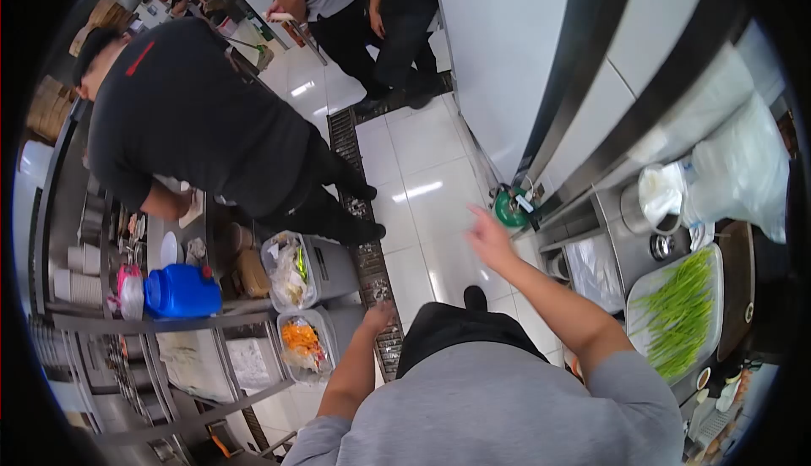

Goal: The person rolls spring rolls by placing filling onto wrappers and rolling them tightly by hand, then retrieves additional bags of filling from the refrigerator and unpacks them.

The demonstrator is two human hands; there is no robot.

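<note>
My left hand (pixel 378 316) hangs low at my left side, above the dark floor drain grate (pixel 372 276). Its fingers look loosely apart, though small and a little blurred, and I see nothing in them. Stretched forward over the white tile floor (pixel 397 162), my right hand (pixel 490 236) has its fingers partly extended and holds nothing. Just beyond it stands a green round container (pixel 510 207) by the wall. Neither hand appears to touch anything.
At left, a co-worker in black (pixel 194 119) leans over a counter. Nearby are a blue jug (pixel 182 290) and bins with waste (pixel 306 343). Two people (pixel 338 10) stand ahead. At right, a counter bears a tray of green stalks (pixel 676 314) and plastic bags (pixel 743 162).
</note>
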